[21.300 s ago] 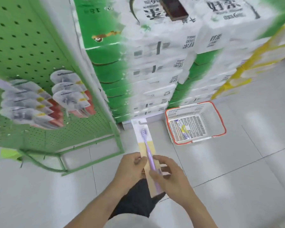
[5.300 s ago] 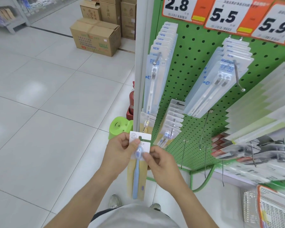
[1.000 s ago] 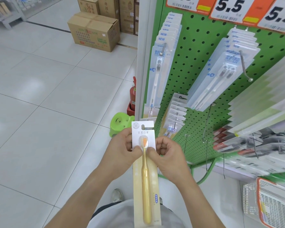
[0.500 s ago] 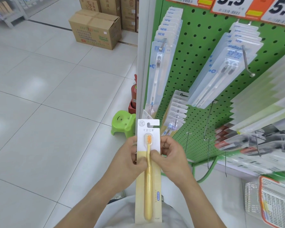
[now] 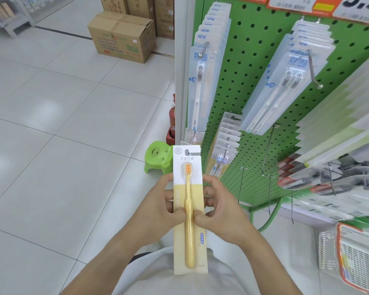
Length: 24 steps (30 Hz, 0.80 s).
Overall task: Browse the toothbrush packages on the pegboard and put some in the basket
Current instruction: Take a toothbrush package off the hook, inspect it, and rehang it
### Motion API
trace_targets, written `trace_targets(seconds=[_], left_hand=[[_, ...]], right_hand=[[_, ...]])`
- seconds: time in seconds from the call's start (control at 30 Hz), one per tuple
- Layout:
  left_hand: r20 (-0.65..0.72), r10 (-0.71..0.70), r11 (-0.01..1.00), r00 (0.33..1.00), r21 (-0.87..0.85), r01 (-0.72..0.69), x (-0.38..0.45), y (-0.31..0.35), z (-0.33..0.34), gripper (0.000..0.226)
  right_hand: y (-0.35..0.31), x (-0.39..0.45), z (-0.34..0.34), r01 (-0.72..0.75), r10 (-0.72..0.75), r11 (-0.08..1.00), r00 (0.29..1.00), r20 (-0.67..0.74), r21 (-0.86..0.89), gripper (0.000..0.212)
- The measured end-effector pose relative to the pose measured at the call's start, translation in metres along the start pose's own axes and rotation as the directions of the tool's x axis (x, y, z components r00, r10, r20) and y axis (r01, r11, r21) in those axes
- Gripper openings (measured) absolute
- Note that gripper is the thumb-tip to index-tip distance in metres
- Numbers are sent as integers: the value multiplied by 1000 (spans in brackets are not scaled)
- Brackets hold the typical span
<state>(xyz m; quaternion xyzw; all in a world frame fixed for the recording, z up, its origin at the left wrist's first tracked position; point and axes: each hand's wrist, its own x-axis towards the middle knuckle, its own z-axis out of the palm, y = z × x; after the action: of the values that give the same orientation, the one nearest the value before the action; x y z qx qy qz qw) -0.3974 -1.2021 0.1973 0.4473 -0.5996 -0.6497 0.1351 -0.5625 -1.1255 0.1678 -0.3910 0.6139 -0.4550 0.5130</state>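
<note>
yellow toothbrush package (image 5: 189,209) held upright at chest height, gripped at mid-length from both sides: left hand (image 5: 158,211) curled round the left edge, thumb pressed on the card front just beside the brush handle; right hand (image 5: 219,211) curled round the right edge, thumb likewise on the front. both grips closed on the card, fingers wrapped behind it. yellow brush with orange-and-white bristles sealed in a clear blister, head up, on a card white at the top and pale yellow below, with a hang slot at its top edge. pale shirt (image 5: 158,277) at the bottom of the view, under the package's lower end.

to the lower right, white basket with an orange rim (image 5: 341,248), standing on the floor beside the rack's base, only partly in view, contents blurred. just beyond the left hand, green plastic stool (image 5: 158,158) on the pale tiled floor (image 5: 62,145), and behind it a red fire extinguisher (image 5: 172,118) against the rack's white end post (image 5: 180,71).

beyond the right hand, green pegboard (image 5: 254,60) hung with rows of toothbrush packs: small beige-backed packs (image 5: 224,150) low down just past the held package's top, tall clear single-brush packs (image 5: 205,81) by the post, clear twin-brush packs (image 5: 285,86) further right, several bare metal hooks (image 5: 241,184) below them. price tags (image 5: 296,5) along the top edge, figures cut off. far left, brown cardboard boxes (image 5: 121,37) on the floor.
</note>
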Motion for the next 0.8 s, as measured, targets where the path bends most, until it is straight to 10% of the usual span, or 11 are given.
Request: trace_targets(seconds=[0.3, 0.5, 0.8], left_hand=[[174, -21, 1000, 984, 16, 18, -8, -6, 11, 40], [71, 31, 999, 997, -41, -29, -7, -6, 18, 40], [111, 69, 996, 991, -64, -62, -9, -10, 25, 54]], right_hand=[[4, -10, -8, 183, -148, 975, 957, -250, 123, 51], [4, -20, -20, 123, -121, 992, 991, -55, 29, 62], [6, -27, -16, 164, -141, 981, 969, -202, 101, 54]])
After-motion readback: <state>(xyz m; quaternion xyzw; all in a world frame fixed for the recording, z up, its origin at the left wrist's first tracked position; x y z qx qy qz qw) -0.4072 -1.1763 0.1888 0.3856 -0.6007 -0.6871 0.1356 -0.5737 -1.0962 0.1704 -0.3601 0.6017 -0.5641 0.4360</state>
